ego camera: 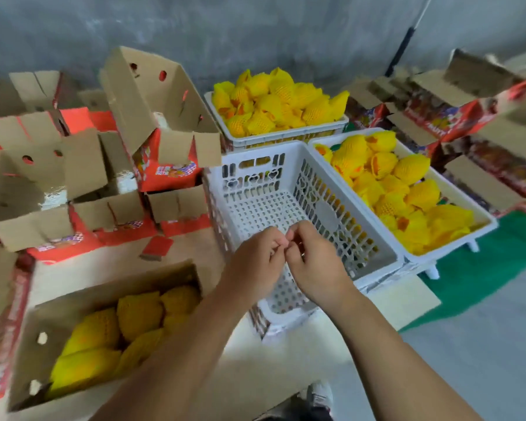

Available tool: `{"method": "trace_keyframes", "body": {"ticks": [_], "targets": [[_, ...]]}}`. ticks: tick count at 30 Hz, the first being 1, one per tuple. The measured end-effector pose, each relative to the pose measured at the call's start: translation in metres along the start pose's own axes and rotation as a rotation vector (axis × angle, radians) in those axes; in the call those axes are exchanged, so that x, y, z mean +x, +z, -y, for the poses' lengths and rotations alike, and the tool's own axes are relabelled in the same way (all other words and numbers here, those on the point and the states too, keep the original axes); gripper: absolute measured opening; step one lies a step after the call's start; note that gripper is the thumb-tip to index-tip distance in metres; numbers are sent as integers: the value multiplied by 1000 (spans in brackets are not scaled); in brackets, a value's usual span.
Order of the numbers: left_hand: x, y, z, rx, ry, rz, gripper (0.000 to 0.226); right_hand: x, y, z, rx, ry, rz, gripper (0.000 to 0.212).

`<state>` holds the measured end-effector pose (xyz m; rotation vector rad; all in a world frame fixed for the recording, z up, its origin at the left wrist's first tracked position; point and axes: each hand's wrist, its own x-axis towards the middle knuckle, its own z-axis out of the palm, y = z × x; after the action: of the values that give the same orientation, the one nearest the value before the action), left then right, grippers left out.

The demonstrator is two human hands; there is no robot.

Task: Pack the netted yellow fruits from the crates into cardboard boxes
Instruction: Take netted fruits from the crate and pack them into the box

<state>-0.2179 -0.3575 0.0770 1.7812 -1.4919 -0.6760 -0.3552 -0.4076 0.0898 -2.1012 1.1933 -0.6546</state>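
Netted fruits [386,183] beyond right hand [313,265]

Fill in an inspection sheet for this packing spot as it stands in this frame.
Surface: flattened cardboard on a grey floor.
Job's things: empty white crate; two crates full of netted fruit; open box partly filled.
Clutter: heap of empty boxes, more at right.
Grippers: left hand and right hand meet fingertip to fingertip above the empty crate; anything pinched is too small to tell.
Cables: nothing seen.
Surroundings: grey wall, green sheet.
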Motion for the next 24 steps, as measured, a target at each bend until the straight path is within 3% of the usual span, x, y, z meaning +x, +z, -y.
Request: {"method": "trace_keyframes", "body": {"ticks": [8,10,12,14,17,20,24], "targets": [[118,157,-109,51,162,87,17,35,-142,-162,63,79,-239,11],[150,192,-127,129,202,104,14,51,-171,-206,-5,94,-251,21],[181,221,-142,258,238,112,14,70,-196,-248,-195,182,-126,45],[205,242,-146,389,225,148,21,88,-212,-277,-505,311,147,67],[218,258,-132,531,152,144,29,108,-208,-296,-779,308,370,73],[216,267,-124,629,114,96,49,114,-195,-303,-831,214,296,68],[217,265,-123,602,110,101,67,107,-196,-308,-627,186,37,63]]}}
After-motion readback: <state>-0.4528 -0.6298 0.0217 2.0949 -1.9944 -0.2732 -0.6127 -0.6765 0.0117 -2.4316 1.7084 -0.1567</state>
